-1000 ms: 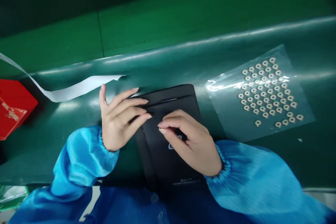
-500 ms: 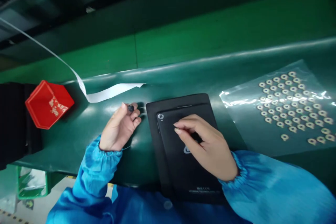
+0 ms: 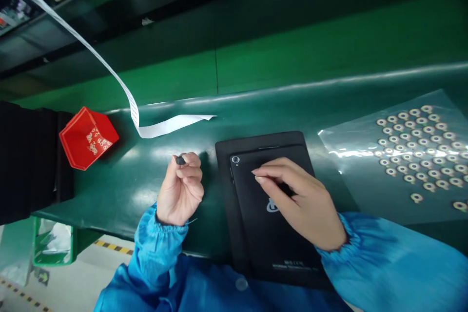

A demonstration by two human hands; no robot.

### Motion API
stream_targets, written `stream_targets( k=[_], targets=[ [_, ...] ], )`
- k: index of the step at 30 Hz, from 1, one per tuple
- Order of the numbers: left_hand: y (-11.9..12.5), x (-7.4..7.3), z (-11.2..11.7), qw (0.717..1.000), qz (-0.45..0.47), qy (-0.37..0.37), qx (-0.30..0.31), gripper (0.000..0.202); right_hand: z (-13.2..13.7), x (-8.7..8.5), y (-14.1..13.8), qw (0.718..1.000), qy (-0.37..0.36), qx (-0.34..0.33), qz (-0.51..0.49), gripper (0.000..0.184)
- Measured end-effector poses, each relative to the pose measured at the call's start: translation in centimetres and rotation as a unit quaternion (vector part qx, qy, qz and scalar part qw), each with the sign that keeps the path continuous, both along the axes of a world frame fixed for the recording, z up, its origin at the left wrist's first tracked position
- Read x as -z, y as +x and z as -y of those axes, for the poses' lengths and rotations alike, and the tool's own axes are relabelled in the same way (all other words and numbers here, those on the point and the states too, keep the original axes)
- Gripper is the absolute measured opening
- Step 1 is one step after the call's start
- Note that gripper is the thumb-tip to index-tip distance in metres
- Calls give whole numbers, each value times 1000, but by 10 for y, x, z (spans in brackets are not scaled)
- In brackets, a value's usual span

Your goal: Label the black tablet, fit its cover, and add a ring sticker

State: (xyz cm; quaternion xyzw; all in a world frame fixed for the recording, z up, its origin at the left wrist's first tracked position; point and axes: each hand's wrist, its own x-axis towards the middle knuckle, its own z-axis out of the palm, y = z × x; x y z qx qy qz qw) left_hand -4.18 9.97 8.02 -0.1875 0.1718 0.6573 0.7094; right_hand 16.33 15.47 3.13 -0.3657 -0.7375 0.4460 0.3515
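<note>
Two bare hands show in my head view, and I watch them from far away. The left hand [image 3: 182,195] has a small dark piece [image 3: 180,160] pinched between the thumb and the first finger, and its other fingers are curled in. It is up just beside the tablet [image 3: 263,234], on its left. The right hand [image 3: 300,200] is over the tablet's back, with thumb and first finger in a narrow pinch. I cannot tell if a tiny thing sits between those tips, or if they touch the tablet.

The tablet lies back side up on the green table [image 3: 117,180], right in front of the person, with its camera ring [image 3: 235,160] at the far left corner. To its right is a clear sheet [image 3: 360,156] with many small rings [image 3: 416,133] on it.

This looks like careful finger work to me. I would make the pinch soft but sure, since the dark piece is small and could slip. I would hold the right wrist high, so the sleeve does not rub the tablet or catch the sheet. I would hold fingertips off the camera ring, as a smudge there would be bad. Slow, small moves seem best.
</note>
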Motion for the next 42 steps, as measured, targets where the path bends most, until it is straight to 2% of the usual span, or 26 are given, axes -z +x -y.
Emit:
stream_targets(
  k=[3, 5, 7, 8, 9, 10, 11, 12, 13, 14, 15, 16, 17, 20, 21, 22, 23, 24, 25, 26, 27, 28, 29, 31, 36, 42],
  targets=[
    [1, 1, 0, 999, -43, -12, 2, 26, 0, 1, -1, 1000, 5, 0, -7, 17],
    [-3, 4, -1, 991, -135, -21, 8, 32, -1, 0, -1, 1000, 5, 3, -13, 18],
    [-14, 13, -1, 951, -307, -6, 24, 36, -3, -1, 0, 1000, -14, 9, -24, 18],
    [-21, 19, -1, 906, -422, 11, 26, 37, -4, -3, 1, 999, -30, 14, -32, 17],
    [-28, 26, 0, 834, -550, 30, 25, 35, -5, -5, 3, 998, -52, 17, -43, 15],
    [-37, 33, 1, 728, -684, 51, 9, 32, -7, -7, 4, 995, -78, 18, -58, 13],
    [-44, 41, 3, 589, -806, 54, 0, 28, -8, -9, 5, 991, -112, 16, -76, 11],
    [-52, 48, 4, 433, -899, 60, 17, 23, -8, -11, 6, 983, -154, 8, -96, 9],
    [-58, 55, 7, 305, -948, 84, 36, 17, -9, -14, 7, 972, -204, -7, -120, 7],
    [-63, 60, 9, 212, -970, 106, 51, 13, -8, -15, 7, 955, -259, -26, -146, 6],
    [-66, 64, 12, 151, -977, 133, 67, 13, -6, -17, 7, 933, -311, -46, -173, 7],
    [-67, 66, 16, 123, -977, 158, 78, 17, -4, -18, 7, 911, -354, -65, -200, 7],
    [-66, 67, 20, 114, -974, 174, 88, 24, -2, -20, 6, 892, -386, -78, -223, 7],
    [-51, 57, 33, 116, -971, 181, 109, 39, 7, -23, 2, 870, -418, -95, -245, 10],
    [-42, 50, 37, 133, -971, 172, 98, 39, 10, -25, 1, 873, -417, -97, -234, 10],
    [-31, 41, 40, 166, -968, 168, 88, 36, 13, -27, -1, 880, -412, -97, -216, 8],
    [-20, 32, 42, 217, -959, 166, 81, 32, 16, -29, -3, 890, -400, -94, -198, 6],
    [-9, 22, 43, 293, -934, 181, 95, 27, 19, -31, -4, 904, -377, -90, -180, 2],
    [1, 13, 42, 381, -891, 207, 134, 22, 22, -34, -6, 922, -343, -82, -162, 3],
    [9, 5, 41, 454, -848, 215, 170, 19, 24, -37, -7, 941, -298, -74, -144, 6],
    [16, -2, 39, 509, -810, 216, 196, 15, 26, -39, -7, 958, -250, -69, -123, 8],
    [20, -7, 36, 547, -780, 210, 217, 12, 28, -42, -7, 971, -205, -68, -100, 9],
    [22, -10, 34, 570, -763, 201, 228, 11, 30, -44, -7, 980, -170, -72, -80, 10],
    [23, -12, 30, 590, -746, 189, 243, 10, 31, -48, -7, 986, -128, -94, -54, 12],
    [14, -11, 28, 599, -724, 191, 285, 14, 26, -57, -8, 985, -72, -159, -2, 13],
    [2, -14, 32, 628, -692, 184, 304, 15, 18, -68, -12, 970, -19, -233, 63, 13]
  ],
)
